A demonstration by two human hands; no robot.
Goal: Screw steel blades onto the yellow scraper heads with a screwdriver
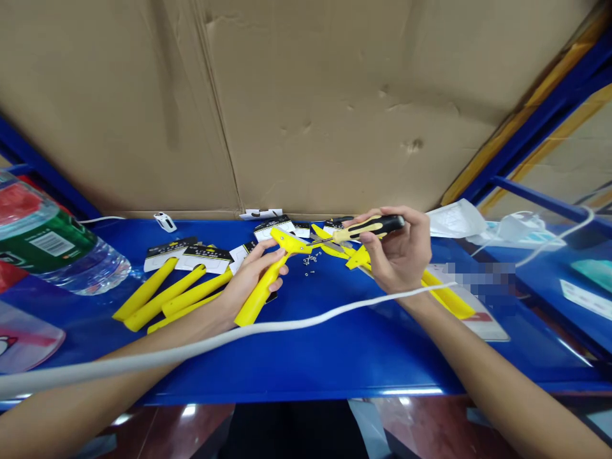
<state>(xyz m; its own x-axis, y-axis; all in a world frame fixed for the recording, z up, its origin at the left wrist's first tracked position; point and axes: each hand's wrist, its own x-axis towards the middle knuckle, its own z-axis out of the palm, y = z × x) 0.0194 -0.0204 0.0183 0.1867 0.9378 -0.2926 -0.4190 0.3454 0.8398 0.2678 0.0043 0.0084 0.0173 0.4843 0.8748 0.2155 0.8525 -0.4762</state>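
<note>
My left hand (255, 277) is wrapped round the handle of a yellow scraper (261, 293), its wide head tilted up and to the right. Closed on a screwdriver (370, 227) with a cream and black handle, my right hand (406, 252) points the shaft left at the scraper's head. Whether the tip sits in a screw is too small to tell. Small loose screws (310, 260) lie on the blue table just beyond the scraper. More yellow scraper parts (358, 257) lie beside and behind my right hand.
Several yellow handles (174, 299) with black-and-white cards lie at left, near a large water bottle (62, 236). A white cable (306, 322) crosses in front of my forearms. Cardboard (296, 108) walls off the back. Clear plastic packaging (456, 218) lies at right on the blue table (325, 363).
</note>
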